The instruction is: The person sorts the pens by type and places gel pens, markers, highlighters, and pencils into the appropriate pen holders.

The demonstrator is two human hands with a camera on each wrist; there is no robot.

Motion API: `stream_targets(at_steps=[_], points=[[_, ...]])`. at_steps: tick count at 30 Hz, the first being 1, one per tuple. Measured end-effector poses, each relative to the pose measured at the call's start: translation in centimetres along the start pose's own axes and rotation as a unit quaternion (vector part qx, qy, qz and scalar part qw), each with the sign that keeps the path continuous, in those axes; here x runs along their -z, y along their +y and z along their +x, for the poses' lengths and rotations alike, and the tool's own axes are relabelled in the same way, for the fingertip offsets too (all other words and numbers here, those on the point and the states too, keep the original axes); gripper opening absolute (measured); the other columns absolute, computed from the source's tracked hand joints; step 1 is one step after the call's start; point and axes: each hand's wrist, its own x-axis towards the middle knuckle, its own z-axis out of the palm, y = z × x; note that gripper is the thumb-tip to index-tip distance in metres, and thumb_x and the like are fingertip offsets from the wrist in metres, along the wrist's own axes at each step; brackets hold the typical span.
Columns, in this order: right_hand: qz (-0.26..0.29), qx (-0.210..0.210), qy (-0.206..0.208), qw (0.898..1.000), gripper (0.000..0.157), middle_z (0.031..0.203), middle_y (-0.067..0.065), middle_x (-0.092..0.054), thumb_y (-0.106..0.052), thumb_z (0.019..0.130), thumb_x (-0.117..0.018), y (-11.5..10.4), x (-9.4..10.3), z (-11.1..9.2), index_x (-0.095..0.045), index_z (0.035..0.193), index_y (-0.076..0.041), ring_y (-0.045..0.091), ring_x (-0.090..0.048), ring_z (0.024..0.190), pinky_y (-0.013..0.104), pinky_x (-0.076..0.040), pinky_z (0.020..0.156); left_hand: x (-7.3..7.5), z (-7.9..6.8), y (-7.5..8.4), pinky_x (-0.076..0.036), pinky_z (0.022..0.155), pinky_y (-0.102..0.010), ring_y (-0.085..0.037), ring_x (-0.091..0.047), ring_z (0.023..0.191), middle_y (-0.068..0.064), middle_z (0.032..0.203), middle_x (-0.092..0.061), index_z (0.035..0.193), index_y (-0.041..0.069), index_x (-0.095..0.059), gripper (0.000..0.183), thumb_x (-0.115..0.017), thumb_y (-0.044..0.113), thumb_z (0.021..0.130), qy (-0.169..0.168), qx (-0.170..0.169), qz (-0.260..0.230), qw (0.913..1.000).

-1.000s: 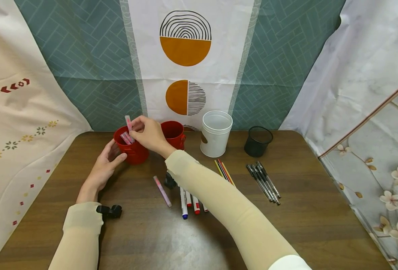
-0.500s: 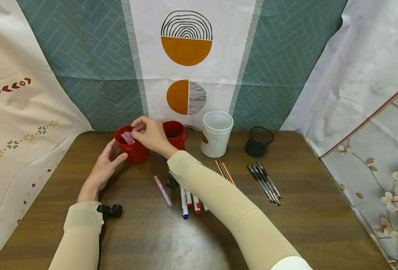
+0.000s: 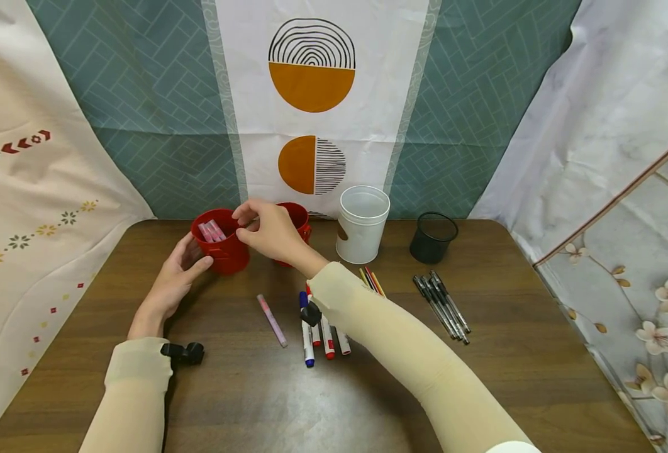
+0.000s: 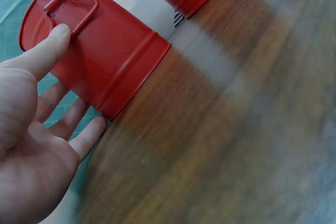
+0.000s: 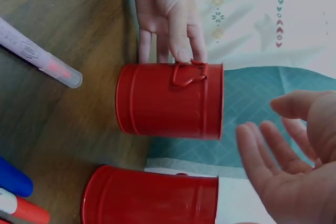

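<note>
My left hand (image 3: 170,283) holds the left red metal bucket (image 3: 229,258) from its left side. In the left wrist view the thumb lies at the bucket's wire handle (image 4: 84,19) and the other fingers pass behind its wall. Several pink marker pens (image 3: 212,231) stand inside, leaning left. My right hand (image 3: 272,229) hovers just right of the rim, fingers loosely bent and nothing between them, as the right wrist view also shows. It partly covers a second red bucket (image 3: 297,217). One more pink marker pen (image 3: 272,321) lies on the table in front.
Whiteboard markers (image 3: 308,340) with blue and red caps lie under my right forearm. Colored pencils (image 3: 372,281) lie beyond it. Black pens (image 3: 443,308) lie farther right. A white bucket (image 3: 362,233) and a black mesh cup (image 3: 433,239) stand at the table's (image 3: 538,352) back.
My right hand lowered a pink marker pen into the left red bucket and let go. It has since drawn back to the right, past the rim. The left hand stays in place.
</note>
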Motion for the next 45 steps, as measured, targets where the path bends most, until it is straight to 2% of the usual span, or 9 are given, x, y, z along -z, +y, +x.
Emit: stream_targets(at_steps=[6,14,17,20,22,27,31,38,45], points=[[-0.041,0.005,-0.018,0.999,0.022,0.108,0.008,-0.076,-0.010,0.097,-0.075,-0.3,0.2,-2.2,-0.073,0.119,-0.004,0.015,-0.070,0.091,0.012,-0.053,0.077,0.1,-0.3,-0.2,-0.028,0.123,-0.068,-0.045,-0.027,0.157,-0.015,0.175,-0.023,0.172,0.029,-0.011,0.082,-0.062,0.027,0.109,0.000,0.001,-0.001,1.0000],[-0.032,-0.019,-0.031,0.999,0.022,0.109,0.008,-0.075,-0.012,0.097,-0.076,-0.1,0.2,-4.8,-0.073,0.118,-0.007,0.018,-0.071,0.094,0.016,-0.055,0.081,0.0,-0.6,-0.3,-0.029,0.124,-0.065,-0.044,-0.027,0.157,-0.016,0.175,-0.024,0.173,0.027,-0.012,0.082,-0.063,0.027,0.108,0.001,-0.001,0.002,1.0000],[-0.029,-0.020,-0.031,0.999,0.022,0.108,0.008,-0.075,-0.012,0.096,-0.078,-0.1,0.2,-5.7,-0.074,0.117,-0.008,0.019,-0.073,0.094,0.017,-0.055,0.081,0.0,-0.6,-0.4,-0.036,0.125,-0.041,-0.044,-0.028,0.156,-0.016,0.175,-0.025,0.172,0.027,-0.013,0.081,-0.063,0.026,0.108,0.001,-0.004,0.003,1.0000],[-0.026,-0.023,-0.030,0.999,0.022,0.107,0.007,-0.075,-0.012,0.096,-0.078,-0.1,0.2,-6.7,-0.074,0.117,-0.008,0.019,-0.073,0.092,0.017,-0.056,0.081,-0.1,-0.6,-0.5,-0.043,0.111,-0.015,-0.044,-0.029,0.156,-0.017,0.174,-0.026,0.172,0.027,-0.014,0.081,-0.063,0.025,0.109,0.001,-0.009,0.005,0.9999],[-0.022,-0.029,-0.030,0.999,0.022,0.108,0.009,-0.075,-0.012,0.096,-0.078,-0.1,0.2,-7.4,-0.074,0.117,-0.009,0.018,-0.072,0.092,0.020,-0.058,0.082,-0.1,-0.6,-0.6,-0.044,0.104,-0.008,-0.044,-0.029,0.156,-0.017,0.174,-0.026,0.172,0.027,-0.014,0.080,-0.063,0.025,0.109,0.001,-0.011,0.003,0.9999],[-0.025,-0.042,-0.027,0.998,0.023,0.108,0.007,-0.075,-0.012,0.095,-0.079,0.1,0.0,-8.6,-0.074,0.118,-0.010,0.016,-0.071,0.091,0.024,-0.059,0.084,0.0,-0.7,-0.7,-0.043,0.101,-0.006,-0.044,-0.030,0.155,-0.018,0.174,-0.027,0.172,0.026,-0.015,0.080,-0.063,0.023,0.108,0.003,-0.018,-0.001,0.9998],[-0.039,-0.045,-0.025,0.998,0.023,0.107,0.002,-0.074,-0.013,0.095,-0.079,0.3,-0.2,-9.0,-0.075,0.118,-0.012,0.015,-0.072,0.093,0.019,-0.056,0.083,0.1,-0.8,-0.7,-0.043,0.100,-0.005,-0.044,-0.030,0.155,-0.019,0.174,-0.026,0.172,0.025,-0.015,0.079,-0.062,0.020,0.108,0.007,-0.020,-0.005,0.9998],[-0.055,-0.048,-0.028,0.997,0.026,0.109,0.007,-0.075,-0.012,0.094,-0.080,0.5,-0.3,-9.8,-0.074,0.120,-0.011,0.022,-0.072,0.097,0.020,-0.056,0.084,0.2,-0.4,-0.3,-0.043,0.104,-0.008,-0.043,-0.029,0.156,-0.016,0.174,-0.026,0.172,0.028,-0.015,0.080,-0.063,0.024,0.108,0.003,-0.014,-0.002,0.9999],[-0.114,-0.063,-0.074,0.989,0.033,0.113,0.004,-0.074,-0.018,0.095,-0.081,0.0,-0.5,-10.2,-0.073,0.127,-0.011,0.023,-0.070,0.103,0.028,-0.056,0.087,0.3,-0.1,0.0,-0.042,0.120,-0.031,-0.042,-0.029,0.157,-0.015,0.175,-0.026,0.172,0.028,-0.014,0.081,-0.063,0.026,0.108,0.000,-0.005,0.005,1.0000]])
